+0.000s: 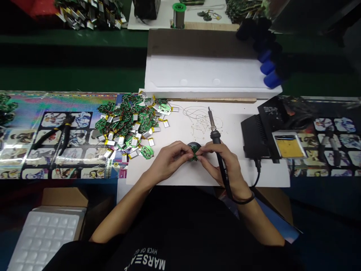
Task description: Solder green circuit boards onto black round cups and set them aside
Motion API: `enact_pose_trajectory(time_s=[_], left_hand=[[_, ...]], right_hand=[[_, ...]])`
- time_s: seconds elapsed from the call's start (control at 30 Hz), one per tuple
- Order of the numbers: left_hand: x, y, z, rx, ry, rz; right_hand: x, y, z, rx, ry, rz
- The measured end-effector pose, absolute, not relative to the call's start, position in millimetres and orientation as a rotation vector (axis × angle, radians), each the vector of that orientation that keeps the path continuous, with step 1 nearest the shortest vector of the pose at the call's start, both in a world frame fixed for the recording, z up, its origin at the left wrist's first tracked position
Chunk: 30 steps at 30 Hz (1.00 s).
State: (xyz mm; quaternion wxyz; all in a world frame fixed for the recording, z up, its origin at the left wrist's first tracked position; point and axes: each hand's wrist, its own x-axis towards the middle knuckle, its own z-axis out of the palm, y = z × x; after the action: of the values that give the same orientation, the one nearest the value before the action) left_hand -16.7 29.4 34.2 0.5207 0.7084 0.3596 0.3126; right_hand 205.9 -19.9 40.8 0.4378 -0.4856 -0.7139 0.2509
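Note:
My left hand pinches the left edge of a small green circuit board between thumb and fingertips. From the other side, my right hand has its thumb and index fingertip closed at the same board. A soldering iron also lies in my right hand, its metal tip pointing away from me and off the board. Behind the fingertips shows the rim of a round black part, partly hidden. Left of my hands is a heap of green circuit boards with silver battery cells wired to them.
A black soldering station stands right, beside a yellow sponge tray. Thin solder wire lies loosely on the white work board. A white foam box stands behind. Pliers lie left; a solder spool stands at the back.

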Motion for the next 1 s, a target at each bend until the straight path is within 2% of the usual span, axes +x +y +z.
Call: enact_pose_trajectory(time_s=[0.23,0.47,0.6,0.87,1.0], left_hand=[[-17,28,34,1.809,0.795,0.766],[-11,29,22,2.267,0.812,1.077],[-11,30,21,2.324,0.748,1.144],[-19,32,30,1.995,0.77,1.007],[-24,40,31,2.1,0.706,0.916]], right_hand=[[200,-20,40,-1.265,-1.694,0.611],[193,-21,37,-1.264,-1.595,0.686],[190,-22,35,-1.267,-1.589,0.682],[203,-25,42,-1.294,-1.66,0.592],[225,-29,61,-1.225,-1.341,0.775]])
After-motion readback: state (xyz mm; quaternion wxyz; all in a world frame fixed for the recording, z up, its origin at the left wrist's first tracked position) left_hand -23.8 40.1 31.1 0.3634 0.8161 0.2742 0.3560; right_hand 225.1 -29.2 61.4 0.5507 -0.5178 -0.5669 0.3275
